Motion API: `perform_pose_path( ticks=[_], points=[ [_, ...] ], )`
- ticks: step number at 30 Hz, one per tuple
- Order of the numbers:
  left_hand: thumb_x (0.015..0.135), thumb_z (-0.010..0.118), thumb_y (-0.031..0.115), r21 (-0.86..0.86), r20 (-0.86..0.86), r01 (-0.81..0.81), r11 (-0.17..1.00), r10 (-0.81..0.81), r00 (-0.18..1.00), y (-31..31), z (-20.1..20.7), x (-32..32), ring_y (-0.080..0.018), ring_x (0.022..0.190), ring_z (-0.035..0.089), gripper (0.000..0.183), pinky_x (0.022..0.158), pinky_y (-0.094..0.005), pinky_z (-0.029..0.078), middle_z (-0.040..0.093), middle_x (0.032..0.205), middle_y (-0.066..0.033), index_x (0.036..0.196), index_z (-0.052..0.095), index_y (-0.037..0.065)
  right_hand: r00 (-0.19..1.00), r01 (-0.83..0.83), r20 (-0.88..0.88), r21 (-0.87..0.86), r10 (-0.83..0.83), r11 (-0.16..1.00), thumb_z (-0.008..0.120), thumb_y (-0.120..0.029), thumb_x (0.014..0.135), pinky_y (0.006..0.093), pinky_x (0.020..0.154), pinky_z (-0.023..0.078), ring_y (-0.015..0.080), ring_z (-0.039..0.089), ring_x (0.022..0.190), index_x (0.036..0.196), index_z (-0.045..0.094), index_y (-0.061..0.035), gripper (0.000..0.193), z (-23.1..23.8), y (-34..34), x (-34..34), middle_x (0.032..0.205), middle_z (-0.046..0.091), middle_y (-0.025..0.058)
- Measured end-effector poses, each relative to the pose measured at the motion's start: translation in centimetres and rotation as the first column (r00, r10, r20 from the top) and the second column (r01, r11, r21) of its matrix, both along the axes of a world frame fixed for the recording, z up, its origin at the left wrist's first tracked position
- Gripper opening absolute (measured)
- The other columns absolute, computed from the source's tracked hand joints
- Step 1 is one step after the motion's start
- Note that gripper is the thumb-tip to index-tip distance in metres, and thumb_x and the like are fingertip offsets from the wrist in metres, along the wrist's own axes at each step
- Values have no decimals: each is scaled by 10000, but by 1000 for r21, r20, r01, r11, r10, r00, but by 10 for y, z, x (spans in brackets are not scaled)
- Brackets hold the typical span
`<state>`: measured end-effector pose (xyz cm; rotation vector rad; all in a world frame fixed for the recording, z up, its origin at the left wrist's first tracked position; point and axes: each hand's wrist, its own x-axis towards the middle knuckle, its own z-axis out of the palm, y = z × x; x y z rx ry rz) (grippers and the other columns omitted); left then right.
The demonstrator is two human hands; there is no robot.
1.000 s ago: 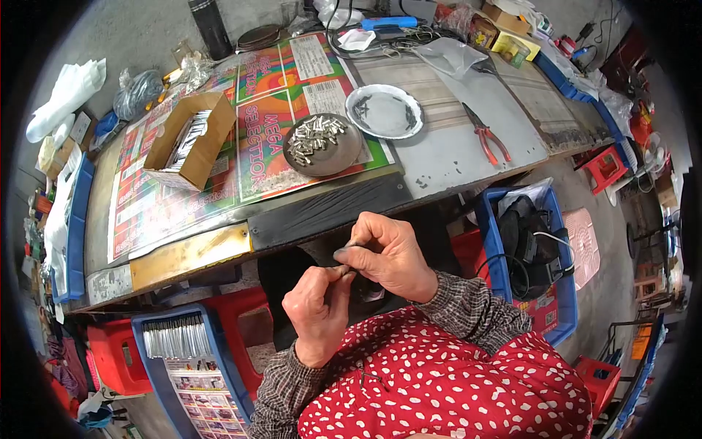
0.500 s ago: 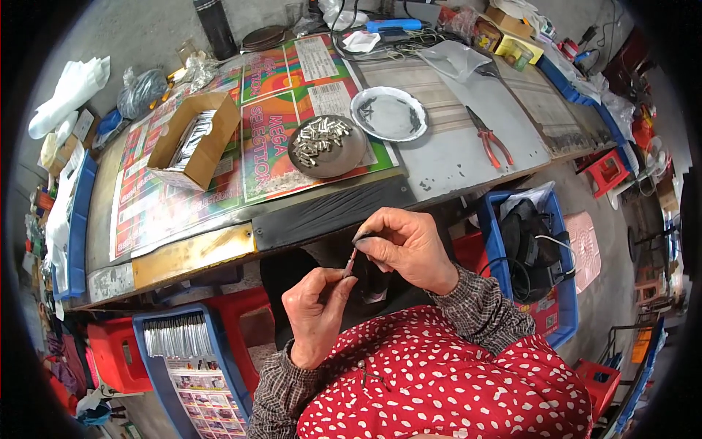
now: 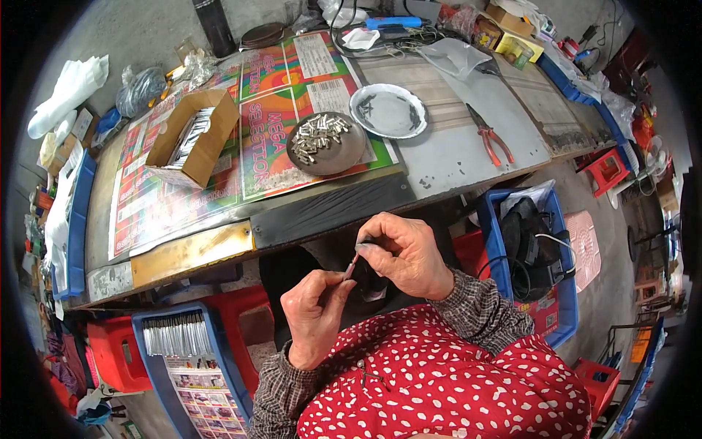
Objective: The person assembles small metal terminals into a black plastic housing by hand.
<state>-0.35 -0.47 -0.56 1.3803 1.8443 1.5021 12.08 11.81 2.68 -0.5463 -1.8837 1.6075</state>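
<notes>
Cluttered workbench (image 3: 322,216) beyond our hands, thin rod (image 3: 351,269) between them.
Our left hand (image 3: 314,304) pinches its lower end, thumb against finger; our right hand (image 3: 406,252) pinches its upper tip. Likely light and stiff, maybe slippery, it seems best held near both ends.

From here I count two hands, a left hand (image 3: 314,314) and a right hand (image 3: 407,256); one slim piece (image 3: 349,271) between them; beyond them, two round dishes, one dark (image 3: 342,158), one white (image 3: 398,123); one open carton (image 3: 218,139) ahead of the left; one pair of pliers (image 3: 485,133) beyond the right; one blue bin to each side, left (image 3: 221,351) and right (image 3: 568,307).
</notes>
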Motion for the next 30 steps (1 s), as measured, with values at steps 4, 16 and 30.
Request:
perform_pose_path(
  ticks=[4,16,30],
  points=[
    [752,697,-13,1,5,-46,999,46,999,-8,-3,-3,-101,555,526,99,507,-222,411,590,660,-66,803,613,-26,995,100,-11,-172,-103,980,591,-9,849,179,475,377,13,452,558,872,569,4,35,-4,-4,-8,698,533,-24],
    [759,676,23,-26,-349,-472,881,435,830,-84,-18,-71,-286,633,580,101,556,-324,458,595,746,-131,852,635,29,979,130,-132,-193,-157,973,537,4,858,182,416,354,57,452,485,874,551,-1,22,-13,13,0,639,505,4],
    [824,597,134,-6,-929,-942,336,346,130,-264,-83,-235,-323,699,597,60,589,-409,472,587,789,-111,864,576,93,987,112,-93,-165,-128,980,573,-43,869,177,409,352,52,445,490,884,547,-4,49,-21,13,-9,668,504,0]
  ],
)
